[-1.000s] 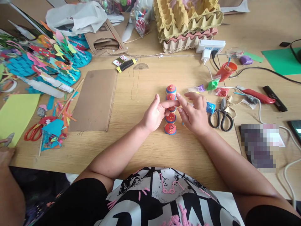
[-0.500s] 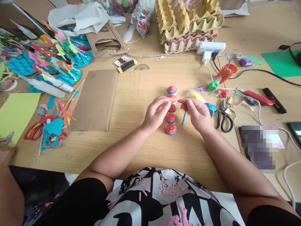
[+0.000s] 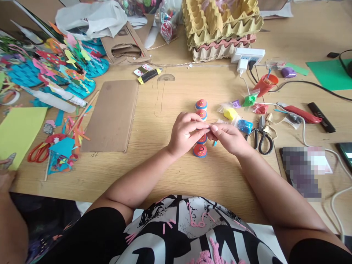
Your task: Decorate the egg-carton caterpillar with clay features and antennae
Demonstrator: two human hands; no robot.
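Observation:
Over a column of small red round figures with blue rims and yellow faces [image 3: 199, 150], my two hands meet at the fingertips. My left hand [image 3: 183, 134] has its thumb and fingers pinched together. My right hand [image 3: 229, 136] is closed too, its thumb pressed on the index finger against the left fingertips. Whatever is between them is too small or hidden to name. Below the right fingers shows the end of a blue stick-like tool [image 3: 215, 143]; whether it is held or lies on the table I cannot tell. The hands partly cover the middle figures.
Right of my hands lie a blue clay packet [image 3: 244, 126], yellow clay [image 3: 230, 113], black-handled scissors [image 3: 264, 141] and an orange cup [image 3: 266, 86]. Cardboard [image 3: 111, 117] and paper scraps lie left. Egg trays [image 3: 220, 33] stand behind. Another person's hand [image 3: 6, 178] is at far left.
My hands have come together, fingertips now touching where there was a small gap. The right hand moved left and slightly down, covering more of the blue tool. The second figure from the back shows more.

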